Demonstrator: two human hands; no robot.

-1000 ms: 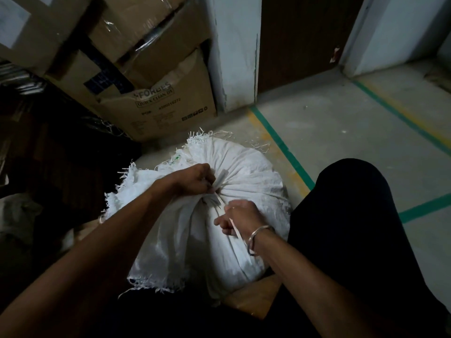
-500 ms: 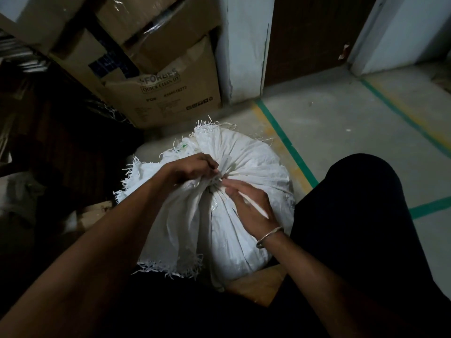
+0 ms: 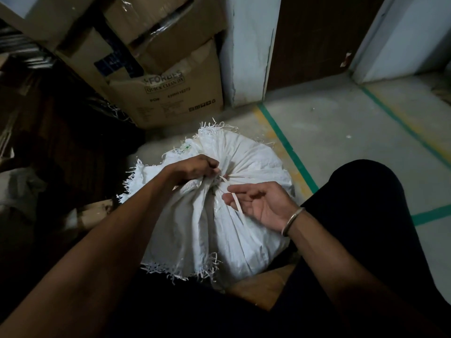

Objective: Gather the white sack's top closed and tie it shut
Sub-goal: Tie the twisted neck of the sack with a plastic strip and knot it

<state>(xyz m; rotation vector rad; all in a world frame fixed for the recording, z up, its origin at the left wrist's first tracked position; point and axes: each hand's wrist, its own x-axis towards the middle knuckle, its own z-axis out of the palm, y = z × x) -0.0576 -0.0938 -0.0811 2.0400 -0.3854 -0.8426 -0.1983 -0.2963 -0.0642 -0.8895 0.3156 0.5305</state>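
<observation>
The white sack [image 3: 256,159] sits on the floor, directly under both hands, with its frayed top pulled into pleats that meet at a tight neck. The left hand [image 3: 192,167] has its fingers curled hard around that bunched neck, knuckles up, gripping the cloth. The right hand [image 3: 263,203] lies just beside the neck, palm up, fingers loosely bent and spread. A thin white strip [image 3: 238,206] runs from the neck past the left fingertips and across the right fingers toward the palm. I cannot tell whether the right thumb pinches it or it only lies there. A metal bangle [image 3: 291,222] circles the right wrist. Beyond the left knuckles stands a cardboard box [image 3: 170,98], and a green floor line [image 3: 288,147] passes beyond the right fingertips.
</observation>
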